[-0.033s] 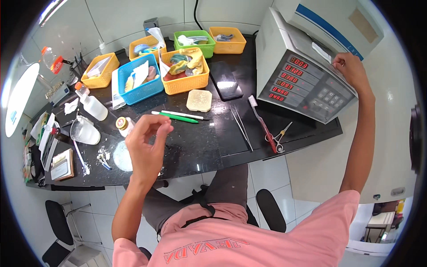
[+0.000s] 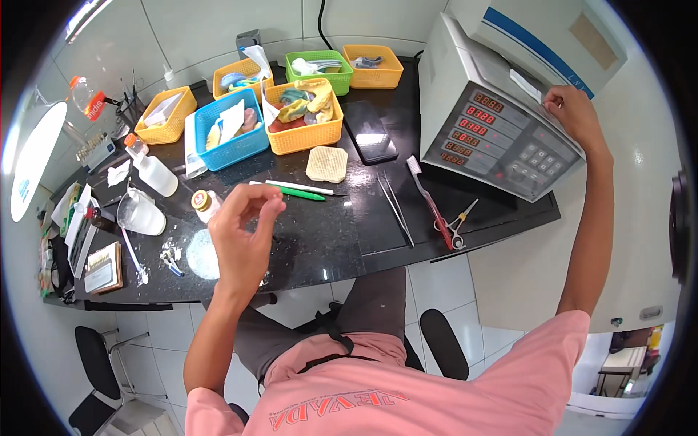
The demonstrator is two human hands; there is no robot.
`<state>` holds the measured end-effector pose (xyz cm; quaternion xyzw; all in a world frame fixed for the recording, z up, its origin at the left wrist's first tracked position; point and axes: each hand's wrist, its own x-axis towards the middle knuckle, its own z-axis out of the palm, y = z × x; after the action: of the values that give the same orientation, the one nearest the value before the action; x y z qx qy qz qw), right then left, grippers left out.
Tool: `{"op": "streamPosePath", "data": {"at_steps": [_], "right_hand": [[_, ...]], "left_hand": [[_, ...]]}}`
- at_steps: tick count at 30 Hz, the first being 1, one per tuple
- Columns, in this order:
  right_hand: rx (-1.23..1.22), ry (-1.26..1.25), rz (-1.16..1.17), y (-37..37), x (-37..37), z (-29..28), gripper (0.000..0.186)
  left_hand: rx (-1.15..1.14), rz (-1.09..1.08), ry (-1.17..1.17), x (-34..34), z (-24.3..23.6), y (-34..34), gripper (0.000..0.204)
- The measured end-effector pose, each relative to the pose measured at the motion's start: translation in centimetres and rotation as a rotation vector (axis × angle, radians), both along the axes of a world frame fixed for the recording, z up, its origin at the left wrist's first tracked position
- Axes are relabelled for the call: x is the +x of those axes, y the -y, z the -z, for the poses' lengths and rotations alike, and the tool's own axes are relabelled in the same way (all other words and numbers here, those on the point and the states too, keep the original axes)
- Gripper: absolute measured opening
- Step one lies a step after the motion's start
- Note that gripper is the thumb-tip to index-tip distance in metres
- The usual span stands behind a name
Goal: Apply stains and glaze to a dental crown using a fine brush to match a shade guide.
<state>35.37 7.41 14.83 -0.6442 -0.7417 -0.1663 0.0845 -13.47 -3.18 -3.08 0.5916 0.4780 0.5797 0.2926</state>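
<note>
Control unit [image 2: 502,134] is standing just to the left of the right hand [image 2: 571,110], its front showing 6 rows of red digits [image 2: 480,114]. That hand is curling its fingers narrowly at the unit's upper right edge; whether they are gripping anything, I cannot tell. A white strip [image 2: 525,85] is lying on the unit just beside those fingers. The left hand [image 2: 243,229] is hovering over the dark table [image 2: 313,247], thumb and fingertips curving narrowly toward each other; whether they are pinching something small, I cannot tell. Just beyond it, a green pen [image 2: 304,194] and a white pen [image 2: 291,184] are lying, while a gold-lidded jar [image 2: 205,203] is standing to its left. Well to its right, tweezers [image 2: 393,202], a red toothbrush [image 2: 427,192] and scissors [image 2: 458,225] are lying, the toothbrush between the other 2
</note>
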Motion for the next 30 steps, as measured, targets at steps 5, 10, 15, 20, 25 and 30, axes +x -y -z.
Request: {"op": "streamPosePath", "data": {"at_steps": [5, 10, 15, 20, 25, 30], "right_hand": [[0.163, 0.047, -0.053, 0.5, 1.1, -0.9, 0.013], [0.375, -0.310, -0.125, 4.3, -3.0, -1.7, 0.014], [0.352, -0.468, -0.135, 6.6, -3.4, -1.6, 0.014], [0.245, -0.306, -0.160, 4.0, -1.7, -0.4, 0.019], [0.142, -0.157, -0.117, 0.7, 0.4, 0.0, 0.028], [0.004, -0.111, -0.077, -0.5, -0.5, -0.1, 0.034]], "left_hand": [[0.017, 0.014, -0.175, 0.7, -0.2, -0.1, 0.005], [0.006, 0.014, -0.166, 0.8, 0.4, 0.1, 0.004], [0.009, 0.061, -0.089, 2.4, -1.4, 1.8, 0.007], [0.004, 0.111, -0.154, 4.5, -0.9, 3.5, 0.016], [-0.009, 0.131, -0.158, 5.3, 0.7, 4.2, 0.016], [-0.114, 0.047, -0.120, 5.9, 1.4, 4.9, 0.014]]}}
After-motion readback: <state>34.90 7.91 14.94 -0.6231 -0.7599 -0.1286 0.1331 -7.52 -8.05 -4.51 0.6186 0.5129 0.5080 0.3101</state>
